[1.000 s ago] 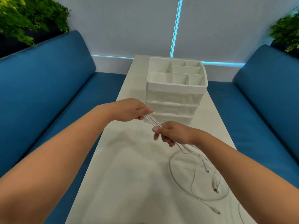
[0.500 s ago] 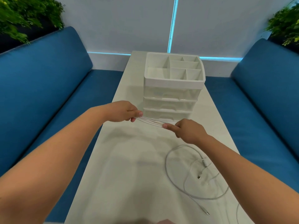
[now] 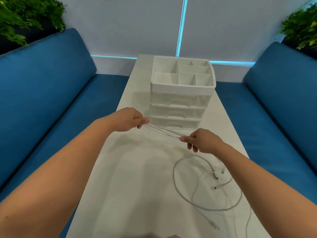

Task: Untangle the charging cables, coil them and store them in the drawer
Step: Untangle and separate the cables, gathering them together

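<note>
- Cables (image 3: pixel 162 133): we've got a bunch of thin white strands stretched taut between our two hands, just in front of the bottom drawer (image 3: pixel 175 122) of the white organizer (image 3: pixel 181 86).
- Compared with a second ago the hands have moved apart. Back then the right hand sat almost up against the left with the strands bunched short; now the span is clearly longer and flatter.
- Left hand (image 3: pixel 128 120) pinches one end of the bundle between thumb and fingertips.
- Right hand (image 3: pixel 201 140) pinches the other end, with a couple of fingers hanging loose underneath.
- The rest of the cable trails behind the right hand and lies in loose loops (image 3: pixel 205 189) on the white table (image 3: pixel 130 186), with several plugs (image 3: pixel 216 177) scattered inside the loops. The loops look a bit shifted from before, so pulling is dragging slack through.
- What it means, we reckon: we're still at the untangling stage, running strands straight to find crossings. Nothing is coiled yet.
- All three drawers look closed, so storing is a long way off.
- Can't tell how many separate cables are in the pinch.
</note>
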A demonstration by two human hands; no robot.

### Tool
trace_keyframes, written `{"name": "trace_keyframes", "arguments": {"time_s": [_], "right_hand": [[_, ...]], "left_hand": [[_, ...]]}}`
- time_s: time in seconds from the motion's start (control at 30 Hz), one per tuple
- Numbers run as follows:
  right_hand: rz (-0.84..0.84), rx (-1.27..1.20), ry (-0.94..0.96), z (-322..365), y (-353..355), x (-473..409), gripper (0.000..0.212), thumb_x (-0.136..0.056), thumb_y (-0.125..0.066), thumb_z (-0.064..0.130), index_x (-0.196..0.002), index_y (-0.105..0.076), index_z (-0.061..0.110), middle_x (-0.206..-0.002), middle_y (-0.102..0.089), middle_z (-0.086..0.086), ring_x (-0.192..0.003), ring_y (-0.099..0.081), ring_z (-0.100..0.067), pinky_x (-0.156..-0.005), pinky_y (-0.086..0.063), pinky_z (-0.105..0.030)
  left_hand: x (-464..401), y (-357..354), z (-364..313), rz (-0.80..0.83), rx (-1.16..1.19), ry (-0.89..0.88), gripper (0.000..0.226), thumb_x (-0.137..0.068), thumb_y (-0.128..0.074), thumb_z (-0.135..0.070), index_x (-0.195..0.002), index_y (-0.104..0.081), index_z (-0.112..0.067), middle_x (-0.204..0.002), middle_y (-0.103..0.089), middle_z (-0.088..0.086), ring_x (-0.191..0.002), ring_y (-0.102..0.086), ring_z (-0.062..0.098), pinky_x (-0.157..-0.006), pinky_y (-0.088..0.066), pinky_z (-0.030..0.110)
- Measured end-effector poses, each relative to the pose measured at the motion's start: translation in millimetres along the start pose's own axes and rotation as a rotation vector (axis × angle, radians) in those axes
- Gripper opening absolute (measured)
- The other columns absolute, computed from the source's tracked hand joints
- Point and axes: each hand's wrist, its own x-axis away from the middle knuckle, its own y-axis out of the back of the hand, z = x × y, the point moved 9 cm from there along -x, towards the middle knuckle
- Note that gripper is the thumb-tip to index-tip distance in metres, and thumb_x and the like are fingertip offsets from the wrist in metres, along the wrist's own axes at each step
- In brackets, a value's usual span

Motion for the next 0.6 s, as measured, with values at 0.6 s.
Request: {"name": "trace_keyframes", "arguments": {"time_s": [0.6], "right_hand": [[0.242,-0.449,0.057,-2.6,-20.4,14.5,0.041,-0.095,-0.057,0.044,-0.094,-0.073,0.007,-0.064,-0.057,0.002,-0.055,-0.046,-0.013,-0.06,-0.04,-0.024]], "left_hand": [[3.1,32.3,16.3,-0.137,-0.141,0.014,0.049,-0.1,-0.038,-0.055,-0.073,-0.059,-0.021,-0.073,-0.06,0.0,-0.071,-0.055,0.016,-0.063,-0.039,0.031]]}}
